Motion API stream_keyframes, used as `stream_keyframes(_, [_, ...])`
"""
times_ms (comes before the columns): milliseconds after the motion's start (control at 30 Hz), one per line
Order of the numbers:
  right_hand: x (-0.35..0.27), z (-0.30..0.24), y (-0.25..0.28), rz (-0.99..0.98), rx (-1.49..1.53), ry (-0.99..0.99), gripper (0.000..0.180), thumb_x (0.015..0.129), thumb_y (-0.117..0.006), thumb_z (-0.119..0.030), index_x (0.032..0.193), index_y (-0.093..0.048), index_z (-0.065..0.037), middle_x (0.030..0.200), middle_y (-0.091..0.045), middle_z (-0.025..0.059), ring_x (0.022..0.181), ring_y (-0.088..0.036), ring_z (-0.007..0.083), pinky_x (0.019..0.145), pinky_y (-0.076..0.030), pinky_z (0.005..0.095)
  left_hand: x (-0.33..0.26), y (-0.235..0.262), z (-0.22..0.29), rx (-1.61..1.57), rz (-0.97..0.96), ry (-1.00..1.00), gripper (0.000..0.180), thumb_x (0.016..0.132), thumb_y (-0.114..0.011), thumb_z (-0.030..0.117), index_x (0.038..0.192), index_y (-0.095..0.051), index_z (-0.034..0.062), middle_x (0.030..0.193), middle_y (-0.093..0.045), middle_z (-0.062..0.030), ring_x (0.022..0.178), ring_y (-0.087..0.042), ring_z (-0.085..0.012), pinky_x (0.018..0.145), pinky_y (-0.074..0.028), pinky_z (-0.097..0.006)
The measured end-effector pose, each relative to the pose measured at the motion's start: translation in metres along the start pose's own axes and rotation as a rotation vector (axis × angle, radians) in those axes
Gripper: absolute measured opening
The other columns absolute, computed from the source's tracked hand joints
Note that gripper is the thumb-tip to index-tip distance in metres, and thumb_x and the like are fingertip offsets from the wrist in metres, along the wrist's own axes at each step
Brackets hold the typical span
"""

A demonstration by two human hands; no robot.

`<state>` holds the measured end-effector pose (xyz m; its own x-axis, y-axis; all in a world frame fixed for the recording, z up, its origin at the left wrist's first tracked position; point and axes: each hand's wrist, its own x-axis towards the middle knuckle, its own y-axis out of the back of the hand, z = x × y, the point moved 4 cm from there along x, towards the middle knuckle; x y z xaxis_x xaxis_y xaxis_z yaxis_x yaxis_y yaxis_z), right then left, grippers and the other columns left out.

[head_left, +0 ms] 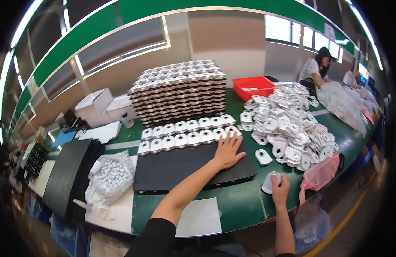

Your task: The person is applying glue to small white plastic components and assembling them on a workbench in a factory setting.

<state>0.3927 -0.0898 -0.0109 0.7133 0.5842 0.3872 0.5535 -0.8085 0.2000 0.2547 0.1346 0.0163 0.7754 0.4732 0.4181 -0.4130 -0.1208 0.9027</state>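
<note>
My left hand (227,150) lies spread at the right end of the black foam sheet (176,169), its fingertips over the last white plastic pieces of the near row. Two rows of these white plastic pieces (180,140), each with a round hole, lie along the sheet's far side. Near the table's front edge, my right hand (281,189) is closed on a white plastic piece (270,181) with a rounded end. Just beyond it, a single white piece (262,157) lies on the green table (240,205).
Behind the rows rises a tall stack of loaded sheets (178,94). A heap of white pieces (288,128), a red bin (253,88) and a pink mesh cloth (320,173) are at right. Left are a bag of white balls (112,173) and black sheets (71,171). A co-worker (316,70) sits far right.
</note>
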Motion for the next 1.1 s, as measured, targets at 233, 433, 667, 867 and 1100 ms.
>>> stream_keyframes(233, [0.0, 0.003, 0.012, 0.026, 0.011, 0.011, 0.012, 0.083, -0.056, -0.011, 0.082, -0.051, 0.0, 0.069, -0.049, 0.0004, 0.062, -0.044, 0.006, 0.054, -0.037, 0.0226, -0.052, 0.084, -0.056, 0.065, 0.218, 0.165, 0.062, 0.081, -0.054, 0.035, 0.127, -0.036, -0.0011, 0.133, -0.031, -0.0234, 0.125, -0.023, -0.0411, 0.102, -0.019, -0.049])
stream_keyframes(433, [0.002, 0.002, 0.003, 0.008, -0.022, 0.057, 0.015, 0.085, -0.055, -0.015, 0.084, -0.05, 0.0, 0.072, -0.05, 0.0021, 0.067, -0.045, 0.0081, 0.059, -0.039, 0.0232, -0.167, 0.12, -0.212, 0.285, 0.301, 0.888, 0.059, 0.085, -0.048, 0.034, 0.127, -0.034, -0.0052, 0.129, -0.033, -0.0302, 0.122, -0.028, -0.0446, 0.101, -0.022, -0.05])
stream_keyframes(667, [0.006, 0.014, 0.01, -0.021, -0.14, 0.108, 0.018, 0.086, -0.055, -0.017, 0.085, -0.05, 0.0, 0.075, -0.049, 0.0032, 0.067, -0.044, 0.0098, 0.059, -0.038, 0.0236, -0.207, 0.109, -0.247, -0.072, 0.332, 0.862, 0.06, 0.08, -0.053, 0.032, 0.12, -0.036, -0.009, 0.111, -0.046, -0.0308, 0.102, -0.047, -0.0431, 0.088, -0.038, -0.047])
stream_keyframes(867, [0.002, 0.016, 0.008, -0.016, -0.105, 0.113, 0.019, 0.087, -0.054, -0.018, 0.087, -0.05, 0.0, 0.075, -0.05, 0.0043, 0.068, -0.045, 0.0108, 0.061, -0.039, 0.0251, -0.228, 0.16, -0.22, 0.144, 0.359, 0.836, 0.068, 0.083, -0.051, 0.035, 0.134, -0.022, -0.0006, 0.138, -0.019, -0.0277, 0.128, -0.018, -0.0418, 0.103, -0.019, -0.049])
stream_keyframes(1100, [0.005, 0.014, 0.016, 0.008, -0.142, 0.124, 0.018, 0.086, -0.055, -0.019, 0.085, -0.051, -0.001, 0.074, -0.05, 0.0027, 0.066, -0.045, 0.0089, 0.058, -0.039, 0.0239, -0.336, 0.228, -0.243, 0.509, 0.214, 0.936, 0.055, 0.081, -0.053, 0.037, 0.121, -0.044, -0.0003, 0.123, -0.042, -0.0234, 0.113, -0.041, -0.0354, 0.093, -0.034, -0.046])
